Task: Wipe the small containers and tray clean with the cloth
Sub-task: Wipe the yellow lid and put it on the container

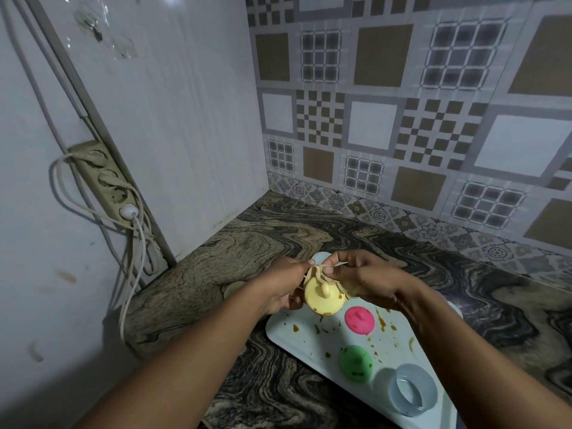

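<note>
Nearest you sat the clear container (413, 390) on the smeared tray (280, 331), while your hands, left hand (283, 284) and right hand (370, 281), gripped the yellow container (325, 300) and cloth (322, 270) for wiping.

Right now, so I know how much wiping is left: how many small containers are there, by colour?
Yellow container, held in both hands: 1
Pink container, on the tray: 1
Green container, on the tray: 1
Pale blue container, on the tray: 1
Total: 4

The table (278, 230) has swirly brown and black marks. A pale tray (297, 339) with brown spots lies on it at about 5 o'clock.
</note>
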Demonstrator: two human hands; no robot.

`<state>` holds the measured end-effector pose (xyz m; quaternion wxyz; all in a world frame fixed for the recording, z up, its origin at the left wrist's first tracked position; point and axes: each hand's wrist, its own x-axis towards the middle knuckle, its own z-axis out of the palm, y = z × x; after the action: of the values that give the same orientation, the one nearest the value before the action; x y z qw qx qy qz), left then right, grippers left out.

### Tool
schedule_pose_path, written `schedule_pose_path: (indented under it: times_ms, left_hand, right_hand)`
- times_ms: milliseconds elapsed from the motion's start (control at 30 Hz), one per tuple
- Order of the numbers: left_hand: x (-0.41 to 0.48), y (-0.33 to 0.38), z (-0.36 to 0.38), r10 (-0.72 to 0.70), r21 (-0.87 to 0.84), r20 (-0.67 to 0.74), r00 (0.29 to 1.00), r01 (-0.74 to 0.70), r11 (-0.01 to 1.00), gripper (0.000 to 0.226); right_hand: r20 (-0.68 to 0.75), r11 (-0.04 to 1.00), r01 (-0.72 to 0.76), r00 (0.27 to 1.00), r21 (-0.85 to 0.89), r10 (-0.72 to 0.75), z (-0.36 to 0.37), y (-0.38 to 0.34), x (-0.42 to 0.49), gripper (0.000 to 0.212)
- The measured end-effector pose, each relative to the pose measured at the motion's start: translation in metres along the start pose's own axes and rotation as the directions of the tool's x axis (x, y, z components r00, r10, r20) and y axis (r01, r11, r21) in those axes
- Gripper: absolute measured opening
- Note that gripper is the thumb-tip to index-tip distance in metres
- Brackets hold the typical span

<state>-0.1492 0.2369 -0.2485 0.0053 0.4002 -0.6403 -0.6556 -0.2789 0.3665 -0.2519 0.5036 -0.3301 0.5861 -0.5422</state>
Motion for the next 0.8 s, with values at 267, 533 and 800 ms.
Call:
schedule_pose_path:
  times_ms: [267,533,800]
  left_hand:
    - [0.005,0.003,0.005,-0.028,-0.012,-0.076,0.997,0.028,1.000,0.035]
    - [0.003,0.010,0.001,-0.085,0.111,0.001,0.996,0.084,0.990,0.022]
    - [0.008,0.010,0.018,0.033,-0.025,-0.142,0.989,-0.037,0.999,0.011]
  right_hand:
    - [-0.185,0.988,0.128,0.973,-0.082,-0.141,0.011,0.002,0.003,0.022]
    - [-0.128,0.989,0.134,0.982,-0.062,-0.141,0.012,-0.005,-0.001,0.013]
    - [-0.052,0.994,0.107,0.993,0.003,-0.106,0.007,-0.009,-0.006,0.020]
